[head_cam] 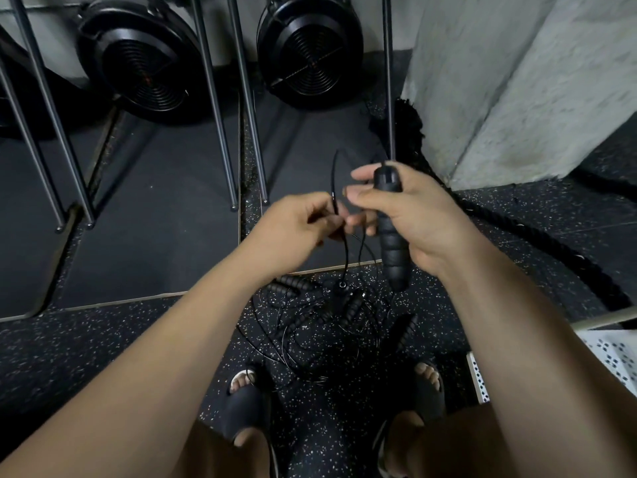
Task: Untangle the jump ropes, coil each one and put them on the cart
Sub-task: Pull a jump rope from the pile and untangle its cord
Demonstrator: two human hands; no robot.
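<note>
The right grip (413, 215) is curled round a black ribbed handle (391, 243) and holds it almost upright, with the cap above the fingers and the lower end hanging below the palm. Just beside it, the left grip (293, 225) pinches a thin black cord (336, 201) between thumb and fingertips. The cord arcs up above that pinch and also drops from it to a small round end piece (342, 284) just above the floor (103, 339). The fingertips of the two grips nearly touch; whether this cord belongs to the held handle cannot be told. Below both, a tangle (327, 319) of jump ropes lies on the speckled floor, between the person's sandals (248, 405) and the near edge of the dark mats (155, 219). Several ribbed handles lie among its loops, one at the left (286, 288), one in the middle (353, 307) and one at the right (406, 327). Along the floor's far edge stand two round black fans (138, 53) behind slanting metal rods (220, 98). A concrete pillar (517, 81) rises at the far right, and a thick braided rope (551, 243) runs across the floor from its foot. A white perforated panel (613, 353) shows at the right edge.
</note>
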